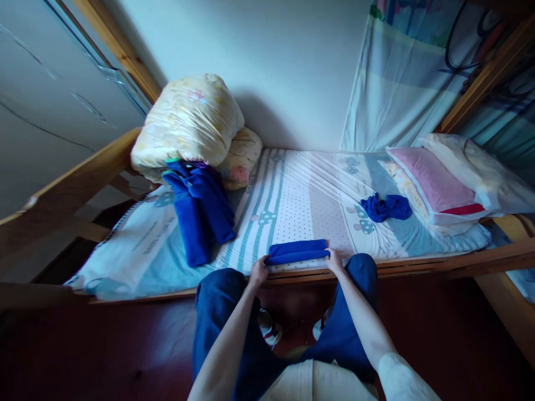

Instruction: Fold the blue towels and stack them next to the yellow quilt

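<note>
A blue cloth, folded into a narrow strip, lies along the near edge of the bed. My left hand grips its left end, and my right hand pinches the right end. Further right on the sheet is a crumpled blue cloth. To the left, several long blue cloths are draped from the bedding pile down onto the mattress. Whether these are towels or another kind of cloth I cannot tell.
A bulky cream quilt rests on a flowered pillow at the bed's left end. A pink pillow and other bedding sit at the right. The patterned sheet covers the mattress, and a wooden rail runs along the front.
</note>
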The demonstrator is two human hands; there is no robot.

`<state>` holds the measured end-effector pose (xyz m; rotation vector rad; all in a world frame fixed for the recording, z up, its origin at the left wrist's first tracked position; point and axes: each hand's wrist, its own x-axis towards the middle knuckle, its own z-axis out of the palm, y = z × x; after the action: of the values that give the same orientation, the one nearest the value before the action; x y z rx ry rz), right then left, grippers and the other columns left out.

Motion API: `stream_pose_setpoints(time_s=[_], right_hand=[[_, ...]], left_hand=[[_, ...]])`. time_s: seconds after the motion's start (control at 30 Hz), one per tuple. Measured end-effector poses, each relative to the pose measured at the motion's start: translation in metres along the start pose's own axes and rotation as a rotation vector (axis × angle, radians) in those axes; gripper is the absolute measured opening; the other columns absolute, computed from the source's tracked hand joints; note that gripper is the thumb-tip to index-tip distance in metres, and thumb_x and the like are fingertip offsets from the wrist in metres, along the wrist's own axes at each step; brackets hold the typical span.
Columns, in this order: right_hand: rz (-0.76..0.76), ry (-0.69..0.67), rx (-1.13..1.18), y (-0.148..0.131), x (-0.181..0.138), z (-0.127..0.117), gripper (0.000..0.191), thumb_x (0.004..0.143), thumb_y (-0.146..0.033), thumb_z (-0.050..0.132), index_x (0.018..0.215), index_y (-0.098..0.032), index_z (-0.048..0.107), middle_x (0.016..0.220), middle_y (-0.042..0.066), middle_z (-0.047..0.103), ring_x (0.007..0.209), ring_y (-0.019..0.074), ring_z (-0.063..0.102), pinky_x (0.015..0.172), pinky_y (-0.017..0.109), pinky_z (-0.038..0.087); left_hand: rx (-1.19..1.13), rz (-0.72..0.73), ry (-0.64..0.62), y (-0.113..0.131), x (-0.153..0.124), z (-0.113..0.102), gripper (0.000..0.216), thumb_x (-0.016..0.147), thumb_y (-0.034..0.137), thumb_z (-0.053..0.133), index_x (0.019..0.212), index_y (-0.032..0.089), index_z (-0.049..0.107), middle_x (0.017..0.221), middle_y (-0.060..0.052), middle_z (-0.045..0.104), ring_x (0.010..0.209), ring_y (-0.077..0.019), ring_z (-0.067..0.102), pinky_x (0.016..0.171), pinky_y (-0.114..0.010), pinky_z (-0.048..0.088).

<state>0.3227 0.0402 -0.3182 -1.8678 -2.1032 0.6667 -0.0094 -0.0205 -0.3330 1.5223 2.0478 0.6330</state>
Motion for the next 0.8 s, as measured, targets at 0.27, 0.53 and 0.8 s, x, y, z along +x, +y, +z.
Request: stream_pose_setpoints(time_s=[0.27,0.53,0.8], right_hand=[[0.226,0.168,0.257,0.003,0.026,0.014,0.019,0.083,-0.022,0.067,0.099,-0.017,0.074,0.094,0.01,0.079,0.089,0.0249,0.074,0.082,0.032,0.057],[0.343,0.166,0.265,0.008,0.04,0.032,0.021,0.086,-0.039,0.063,0.082,-0.02,0.07,0.083,0.008,0.075,0.081,0.0244,0.07,0.076,0.03,0.052],[0.387,0.14,0.204,0.01,0.051,0.037,0.025,0.085,-0.042,0.064,0.083,-0.019,0.071,0.084,0.01,0.075,0.085,0.0254,0.07,0.077,0.03,0.051]], left_hand=[[-0.121,-0.286,0.08,0.009,0.015,0.0,0.029,0.087,0.024,0.056,0.112,0.016,0.069,0.098,-0.011,0.079,0.097,-0.0242,0.074,0.086,-0.033,0.057],[-0.074,-0.347,0.073,0.001,0.034,0.008,0.029,0.09,0.035,0.055,0.105,0.018,0.072,0.093,-0.012,0.079,0.098,-0.0274,0.073,0.084,-0.034,0.055],[-0.032,-0.396,0.058,-0.001,0.047,0.014,0.035,0.092,0.041,0.052,0.101,0.015,0.074,0.093,-0.015,0.078,0.095,-0.0292,0.073,0.084,-0.036,0.054]])
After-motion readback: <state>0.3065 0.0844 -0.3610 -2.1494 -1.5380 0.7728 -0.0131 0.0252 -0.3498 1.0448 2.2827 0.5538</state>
